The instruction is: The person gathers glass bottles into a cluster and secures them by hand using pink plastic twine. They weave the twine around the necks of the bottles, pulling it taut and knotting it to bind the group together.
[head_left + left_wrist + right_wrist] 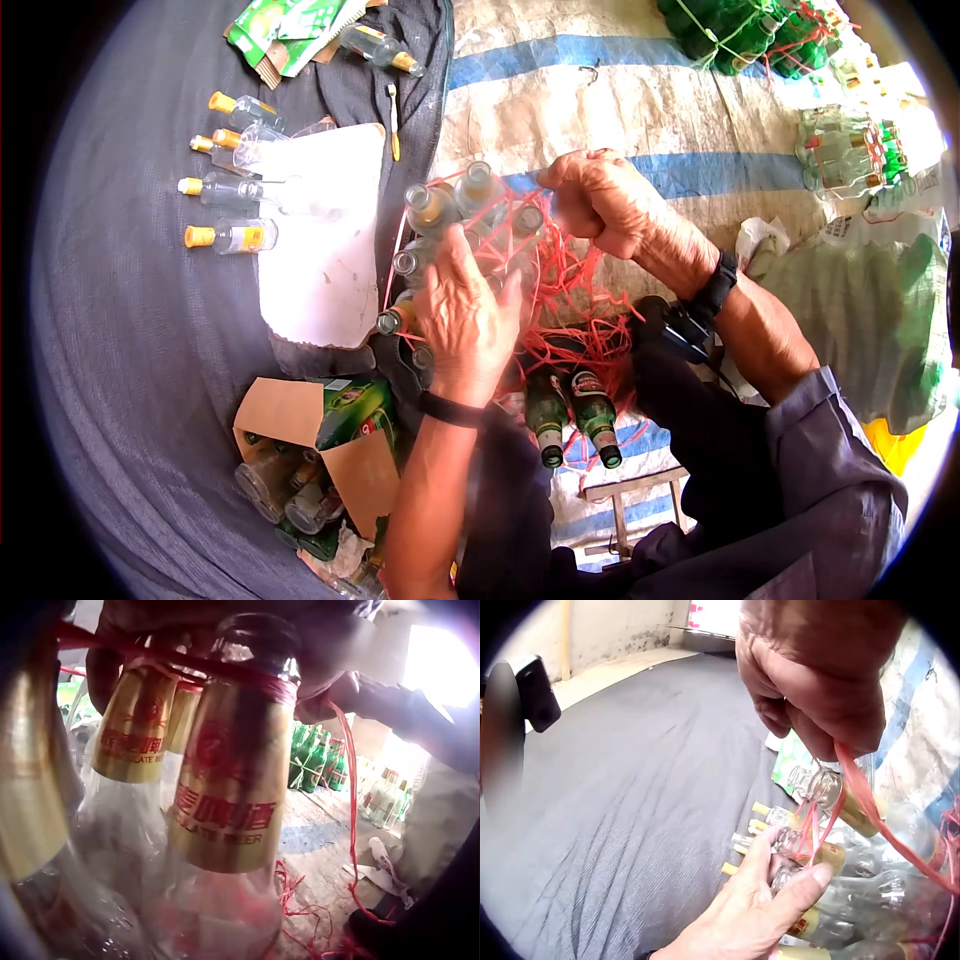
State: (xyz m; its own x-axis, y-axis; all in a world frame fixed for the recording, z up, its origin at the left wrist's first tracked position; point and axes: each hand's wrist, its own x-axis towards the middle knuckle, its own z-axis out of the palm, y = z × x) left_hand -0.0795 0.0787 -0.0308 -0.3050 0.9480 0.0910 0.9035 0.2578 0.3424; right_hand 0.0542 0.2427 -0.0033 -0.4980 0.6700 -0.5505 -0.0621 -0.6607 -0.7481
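Note:
A cluster of clear glass beer bottles (225, 787) with gold neck labels stands together, red plastic cord (862, 799) looped around the necks. My left hand (465, 320) reaches over the cluster. Its fairly straight fingers and thumb (810, 889) touch the necks on either side in the right wrist view. My right hand (605, 205) is curled above the far right of the cluster and grips the cord, which hangs from the fist (817, 697) in the right wrist view. Loose red cord (575, 300) lies tangled beside the bottles.
Two green bottles (592, 420) lie near my legs. An opened carton (280, 405) of bottles is at lower left. Small yellow-capped bottles (240, 237) lie by a white board (325, 290). Tied green bottles (715, 35) stand far right, near a toothbrush-free striped sheet (620, 110).

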